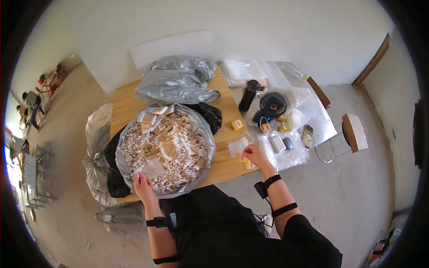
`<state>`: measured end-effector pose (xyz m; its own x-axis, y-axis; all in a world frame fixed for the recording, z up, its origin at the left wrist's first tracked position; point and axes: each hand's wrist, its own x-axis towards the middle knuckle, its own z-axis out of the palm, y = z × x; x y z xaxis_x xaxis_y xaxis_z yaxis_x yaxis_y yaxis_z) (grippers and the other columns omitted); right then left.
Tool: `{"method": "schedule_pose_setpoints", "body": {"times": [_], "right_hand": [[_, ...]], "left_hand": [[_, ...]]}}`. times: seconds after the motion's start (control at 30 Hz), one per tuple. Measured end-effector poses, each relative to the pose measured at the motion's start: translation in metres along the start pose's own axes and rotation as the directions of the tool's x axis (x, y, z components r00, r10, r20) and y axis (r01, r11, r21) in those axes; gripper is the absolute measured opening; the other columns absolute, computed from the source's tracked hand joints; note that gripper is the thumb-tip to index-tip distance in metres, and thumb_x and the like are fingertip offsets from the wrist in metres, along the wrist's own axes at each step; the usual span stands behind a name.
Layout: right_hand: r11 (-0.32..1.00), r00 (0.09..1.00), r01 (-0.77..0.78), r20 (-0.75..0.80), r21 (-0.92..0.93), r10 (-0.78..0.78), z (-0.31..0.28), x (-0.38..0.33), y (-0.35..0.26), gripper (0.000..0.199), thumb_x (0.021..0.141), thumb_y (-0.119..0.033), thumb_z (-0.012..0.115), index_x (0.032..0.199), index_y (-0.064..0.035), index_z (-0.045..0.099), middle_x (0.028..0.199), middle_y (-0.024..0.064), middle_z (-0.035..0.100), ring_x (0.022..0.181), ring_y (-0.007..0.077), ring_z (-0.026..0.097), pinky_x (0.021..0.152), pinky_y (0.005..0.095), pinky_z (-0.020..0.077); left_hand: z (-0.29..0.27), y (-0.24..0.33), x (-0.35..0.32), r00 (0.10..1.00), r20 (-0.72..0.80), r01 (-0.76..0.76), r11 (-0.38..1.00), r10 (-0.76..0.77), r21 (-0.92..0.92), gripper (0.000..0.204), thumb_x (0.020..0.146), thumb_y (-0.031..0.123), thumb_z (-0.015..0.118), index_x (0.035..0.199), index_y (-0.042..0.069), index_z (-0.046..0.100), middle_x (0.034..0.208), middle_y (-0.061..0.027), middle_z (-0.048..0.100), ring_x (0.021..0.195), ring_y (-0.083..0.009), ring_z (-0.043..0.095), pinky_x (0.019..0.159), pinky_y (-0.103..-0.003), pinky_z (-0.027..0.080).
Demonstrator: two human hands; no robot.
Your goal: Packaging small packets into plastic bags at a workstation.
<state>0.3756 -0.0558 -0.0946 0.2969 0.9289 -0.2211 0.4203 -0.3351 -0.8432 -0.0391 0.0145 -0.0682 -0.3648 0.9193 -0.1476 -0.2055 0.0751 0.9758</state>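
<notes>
A big heap of cotton swabs (178, 143) fills an opened grey plastic bag (209, 154) on the wooden table. At the near left of the heap, my left hand (144, 190) pinches a small clear plastic bag (154, 169) held over the swabs. My right hand (255, 155) is at the table's right side with fingertips pressed together; what they hold, if anything, is hidden. Just beyond those fingers lie small clear bags (237, 145), and a small yellow box (249, 164) is beneath the hand. Several packed swab bundles (148, 121) rest on the heap's far left.
Closed grey bags (176, 82) lie at the back; another (96, 156) stands left. A yellow box (236, 125) sits right of the heap. On the right-hand table (324, 123) are a black bottle (248, 96), a fan (273, 104), a mouse (288, 143) and clear bags. People (32, 107) are far left.
</notes>
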Motion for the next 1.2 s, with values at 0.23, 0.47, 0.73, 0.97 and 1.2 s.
{"method": "schedule_pose_setpoints", "body": {"times": [0.23,0.47,0.73,0.97,1.2], "right_hand": [[0.921,0.98,-0.068,-0.2,-0.383,-0.011,-0.001,-0.019,0.08,0.015,0.069,-0.016,0.061,0.08,-0.0056,0.06,0.075,0.0096,0.063,0.07,0.0275,0.06,0.064,0.0358,0.0467],[0.974,0.994,0.06,-0.104,0.22,-0.038,0.03,-0.043,0.005,0.031,0.078,-0.021,0.063,0.103,-0.0074,0.049,0.081,0.0074,0.058,0.08,0.0208,0.058,0.066,0.0328,0.047],[0.924,0.992,0.032,-0.122,0.38,0.016,0.026,-0.018,0.001,0.034,0.077,0.0,0.057,0.106,-0.0072,0.042,0.07,0.0057,0.056,0.061,0.0164,0.057,0.055,0.0281,0.0446],[0.937,0.948,0.09,-0.259,-0.338,-0.184,0.01,0.04,0.032,0.042,0.072,-0.008,0.062,0.108,-0.0059,0.043,0.085,0.0162,0.056,0.081,0.0351,0.055,0.073,0.0417,0.0443],[0.86,0.833,0.192,-0.385,-0.473,-0.398,0.018,0.009,0.004,0.041,0.069,-0.002,0.063,0.107,-0.0026,0.047,0.104,0.0181,0.049,0.1,0.036,0.047,0.085,0.042,0.0394]], "left_hand": [[0.074,-0.001,-0.034,0.966,0.245,0.046,0.986,-0.084,0.16,0.024,0.091,0.023,0.048,0.075,0.006,0.052,0.057,0.0029,0.044,0.047,-0.0031,0.037,0.042,-0.019,0.029],[0.122,-0.009,-0.083,0.806,0.559,0.001,0.944,-0.196,0.33,0.026,0.091,0.024,0.047,0.076,0.005,0.054,0.054,0.0024,0.045,0.047,-0.0043,0.041,0.044,-0.02,0.033],[0.131,-0.024,-0.082,0.684,0.704,-0.194,0.882,-0.193,0.43,0.021,0.091,0.02,0.048,0.086,0.002,0.055,0.057,-0.0026,0.054,0.05,-0.0074,0.05,0.047,-0.022,0.039],[0.099,-0.006,-0.041,0.826,0.541,-0.119,0.887,-0.162,0.446,0.02,0.091,0.02,0.048,0.088,0.002,0.055,0.06,-0.002,0.054,0.05,-0.0063,0.047,0.048,-0.02,0.039],[0.05,-0.001,0.039,0.943,0.306,-0.29,0.774,0.131,0.562,0.021,0.087,0.02,0.052,0.083,0.0,0.056,0.066,-0.0097,0.058,0.057,-0.0198,0.056,0.055,-0.031,0.044]]}}
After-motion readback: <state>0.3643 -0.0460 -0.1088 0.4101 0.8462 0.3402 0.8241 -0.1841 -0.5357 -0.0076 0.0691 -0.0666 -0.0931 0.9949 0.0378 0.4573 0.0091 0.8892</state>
